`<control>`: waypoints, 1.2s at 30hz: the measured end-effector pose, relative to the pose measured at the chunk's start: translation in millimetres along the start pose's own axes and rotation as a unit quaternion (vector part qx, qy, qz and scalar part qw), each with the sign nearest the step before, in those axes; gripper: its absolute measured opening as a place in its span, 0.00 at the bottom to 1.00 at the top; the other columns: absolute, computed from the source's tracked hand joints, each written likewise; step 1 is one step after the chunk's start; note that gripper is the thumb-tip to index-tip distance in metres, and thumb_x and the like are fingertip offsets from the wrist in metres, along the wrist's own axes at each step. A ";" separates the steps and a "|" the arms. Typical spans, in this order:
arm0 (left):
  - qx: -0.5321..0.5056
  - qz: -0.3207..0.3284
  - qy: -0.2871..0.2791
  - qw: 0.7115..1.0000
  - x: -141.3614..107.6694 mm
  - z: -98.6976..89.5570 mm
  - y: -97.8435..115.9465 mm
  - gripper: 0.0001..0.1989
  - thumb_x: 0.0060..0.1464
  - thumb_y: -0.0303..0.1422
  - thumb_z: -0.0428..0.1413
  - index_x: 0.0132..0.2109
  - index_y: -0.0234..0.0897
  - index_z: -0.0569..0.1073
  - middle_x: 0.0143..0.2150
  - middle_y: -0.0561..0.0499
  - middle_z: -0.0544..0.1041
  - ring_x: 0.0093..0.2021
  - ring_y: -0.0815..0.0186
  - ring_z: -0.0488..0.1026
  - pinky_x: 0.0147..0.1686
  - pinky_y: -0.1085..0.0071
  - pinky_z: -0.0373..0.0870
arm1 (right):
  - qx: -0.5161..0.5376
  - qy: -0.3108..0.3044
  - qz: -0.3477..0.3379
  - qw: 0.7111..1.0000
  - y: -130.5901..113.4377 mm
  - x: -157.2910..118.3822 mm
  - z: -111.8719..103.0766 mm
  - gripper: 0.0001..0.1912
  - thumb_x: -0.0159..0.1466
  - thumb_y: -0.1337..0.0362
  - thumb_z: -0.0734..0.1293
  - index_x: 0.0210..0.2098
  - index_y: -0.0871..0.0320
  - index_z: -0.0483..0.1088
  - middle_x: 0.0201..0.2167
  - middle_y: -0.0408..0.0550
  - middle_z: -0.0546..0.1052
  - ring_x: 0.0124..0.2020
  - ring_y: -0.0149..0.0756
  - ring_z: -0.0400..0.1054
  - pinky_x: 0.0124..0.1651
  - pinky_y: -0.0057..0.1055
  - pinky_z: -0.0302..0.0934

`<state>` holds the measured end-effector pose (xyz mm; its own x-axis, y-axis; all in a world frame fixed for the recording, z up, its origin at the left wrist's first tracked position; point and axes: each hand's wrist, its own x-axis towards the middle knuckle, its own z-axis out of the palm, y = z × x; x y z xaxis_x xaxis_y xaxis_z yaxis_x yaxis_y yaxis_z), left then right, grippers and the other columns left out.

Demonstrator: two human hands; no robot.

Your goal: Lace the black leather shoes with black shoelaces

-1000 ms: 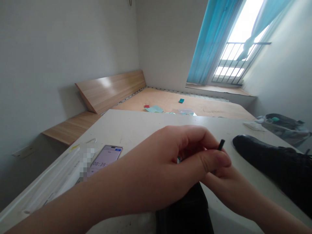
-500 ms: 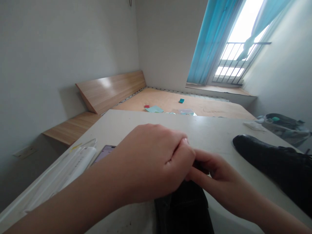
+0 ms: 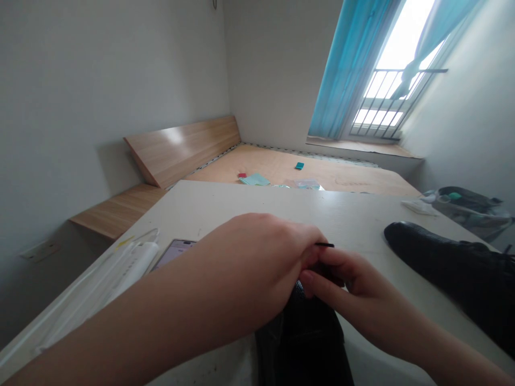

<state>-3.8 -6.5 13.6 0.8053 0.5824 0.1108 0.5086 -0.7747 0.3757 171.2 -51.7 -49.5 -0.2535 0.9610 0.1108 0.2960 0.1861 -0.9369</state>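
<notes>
A black shoe [image 3: 309, 343] lies on the white table [image 3: 241, 195] at the bottom centre, its far part hidden under my hands. My left hand [image 3: 265, 257] is bent over it, fingers curled out of sight behind the back of the hand. Just above its fingertips a short black lace end [image 3: 324, 245] sticks out to the right. My right hand [image 3: 341, 273] meets it from the right, thumb and fingers pinched together at the lacing. What exactly the pinch holds is hidden. The other black shoe [image 3: 450, 268] rests on the right side.
At the left lie a white package [image 3: 116, 273] and a phone [image 3: 173, 252], partly behind my left forearm. Crumpled white tissue [image 3: 420, 207] is near the right edge. A bin with a bag [image 3: 475, 212] stands beyond, and a bed board [image 3: 273, 161] behind the table.
My left hand has rotated and its knuckles have shifted slightly right, with its thumb now hidden. A black lace end has come into view above the fingers. My right hand has barely moved.
</notes>
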 end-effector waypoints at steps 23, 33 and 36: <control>0.065 -0.055 -0.045 0.995 -9.2 1.4 0.0 0.09 0.61 0.34 0.47 0.33 0.41 0.68 0.25 0.55 0.72 0.22 0.67 0.66 0.21 0.70 0.51 | -0.047 -0.017 -0.008 0.999 -0.9 -0.6 1.2 0.09 0.65 0.60 0.63 0.33 0.56 0.73 0.24 0.42 0.71 0.25 0.31 0.61 0.26 0.26 0.57; 0.099 -0.120 -0.136 0.978 -21.5 8.0 -15.0 0.12 0.54 0.28 0.50 0.24 0.40 0.74 0.22 0.51 0.75 0.21 0.66 0.67 0.22 0.70 0.50 | -0.171 -0.033 -0.020 0.985 -6.7 -5.4 -1.2 0.08 0.63 0.68 0.63 0.34 0.54 0.75 0.27 0.42 0.77 0.28 0.32 0.68 0.28 0.26 0.59; 0.113 -0.125 -0.126 0.978 -19.0 10.0 -17.3 0.13 0.54 0.31 0.50 0.24 0.39 0.74 0.22 0.50 0.75 0.20 0.66 0.67 0.21 0.69 0.48 | -0.190 -0.037 -0.057 0.979 -6.9 -6.6 -0.7 0.09 0.62 0.71 0.63 0.33 0.55 0.74 0.29 0.42 0.77 0.30 0.32 0.70 0.33 0.28 0.61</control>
<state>-24.9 -6.6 -4.2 0.6820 0.7038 -0.1990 0.7308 -0.6665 0.1471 171.4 -59.1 -43.6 -0.3659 0.9151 0.1695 0.5805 0.3668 -0.7270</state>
